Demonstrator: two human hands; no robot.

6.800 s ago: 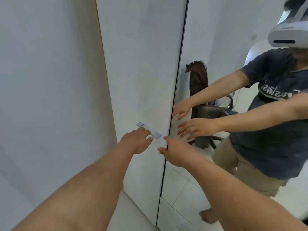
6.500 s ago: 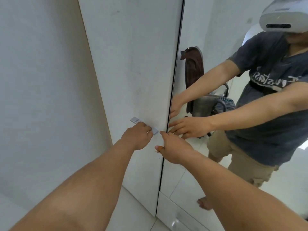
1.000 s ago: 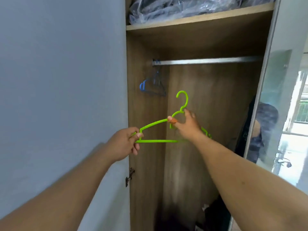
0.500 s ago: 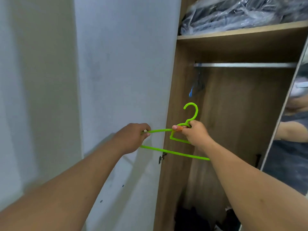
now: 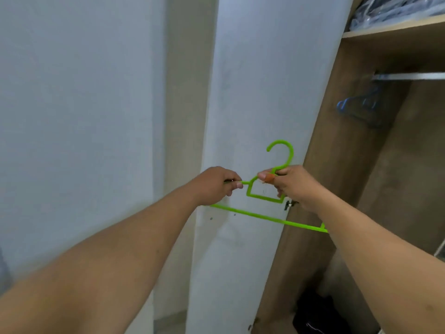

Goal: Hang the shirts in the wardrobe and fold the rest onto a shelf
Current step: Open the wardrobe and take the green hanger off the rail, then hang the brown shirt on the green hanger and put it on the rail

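Note:
A bright green plastic hanger (image 5: 265, 216) is held in front of the open white wardrobe door (image 5: 252, 92), with its hook pointing up. My left hand (image 5: 214, 185) grips the hanger's left shoulder. My right hand (image 5: 292, 184) pinches it just below the hook. The open wardrobe (image 5: 375, 165) stands to the right, with a metal rail (image 5: 409, 75) across the top. No shirt is in view.
A blue hanger (image 5: 358, 109) hangs at the rail's left end. Plastic-wrapped dark bundles (image 5: 397, 8) lie on the wooden shelf (image 5: 390, 27) above the rail. A dark item (image 5: 317, 314) sits on the wardrobe floor. A pale wall (image 5: 72, 116) fills the left.
The wardrobe was shut at first and now stands open. Over the last second my view has swung left, and the green hanger has come away from the wardrobe interior with both hands on it.

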